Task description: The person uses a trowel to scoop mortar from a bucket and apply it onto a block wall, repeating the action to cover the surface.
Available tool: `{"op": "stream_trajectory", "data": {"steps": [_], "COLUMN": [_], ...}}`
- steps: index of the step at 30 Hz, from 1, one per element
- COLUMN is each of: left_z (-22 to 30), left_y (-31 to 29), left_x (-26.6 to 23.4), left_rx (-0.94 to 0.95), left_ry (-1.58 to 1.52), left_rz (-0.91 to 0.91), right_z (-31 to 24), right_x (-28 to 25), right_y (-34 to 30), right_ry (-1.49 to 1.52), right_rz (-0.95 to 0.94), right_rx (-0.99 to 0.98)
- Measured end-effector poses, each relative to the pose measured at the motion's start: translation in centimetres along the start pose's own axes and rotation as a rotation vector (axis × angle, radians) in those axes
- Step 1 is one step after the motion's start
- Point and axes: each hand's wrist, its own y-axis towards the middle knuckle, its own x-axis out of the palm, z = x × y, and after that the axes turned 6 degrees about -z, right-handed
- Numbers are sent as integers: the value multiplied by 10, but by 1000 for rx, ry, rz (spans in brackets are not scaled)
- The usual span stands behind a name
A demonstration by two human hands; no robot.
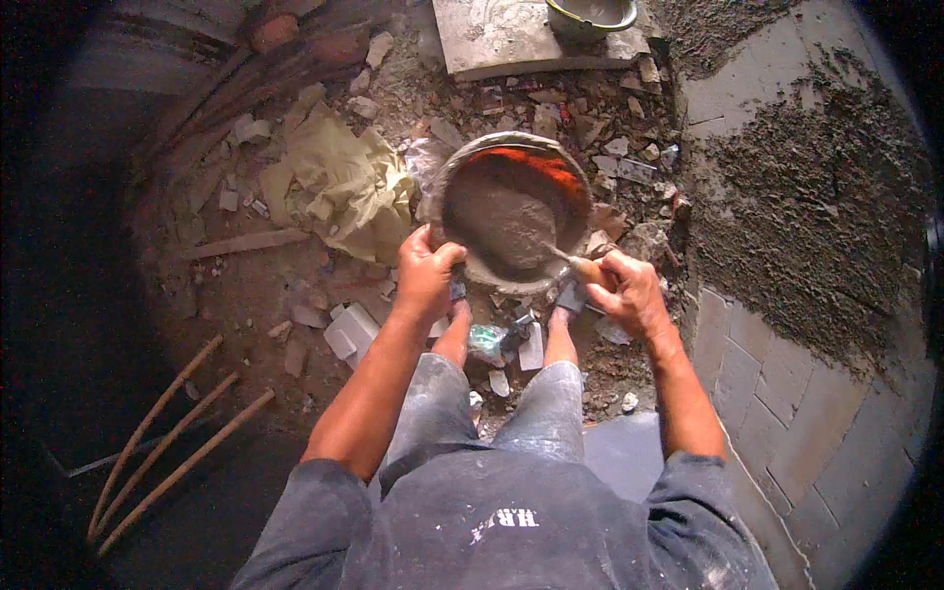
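A round bucket (567, 157) with an orange inner wall and a mortar-crusted rim stands in front of my feet. Wet grey mortar (497, 216) fills its lower part. At the bucket's near left rim my left hand (425, 283) is closed, thumb and fingers pinching the edge. My right hand (634, 295) grips the wooden handle of a trowel (587, 268) by the near right rim. The trowel's metal shank points into the bucket; its blade is hidden in the mortar.
Rubble and broken pieces litter the ground, with a crumpled yellowish sheet (339, 182) to the left. A pale board (492, 44) at the far side carries a second bucket (592, 18). On the right, a block wall (777, 393) is partly coated with rough mortar (816, 206). Bent rods (187, 472) lie lower left.
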Motion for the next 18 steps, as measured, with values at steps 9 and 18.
{"op": "stream_trajectory", "data": {"steps": [9,18], "left_z": [-50,-109], "left_y": [1,20], "left_x": [-82,-70], "left_rx": [-30,-63], "left_ry": [50,41], "left_rz": [395,381], "right_z": [49,361], "right_x": [56,-12], "right_y": [19,-64], "right_ry": [290,853], "right_rz": [-8,228], "right_rx": [-155,514]}}
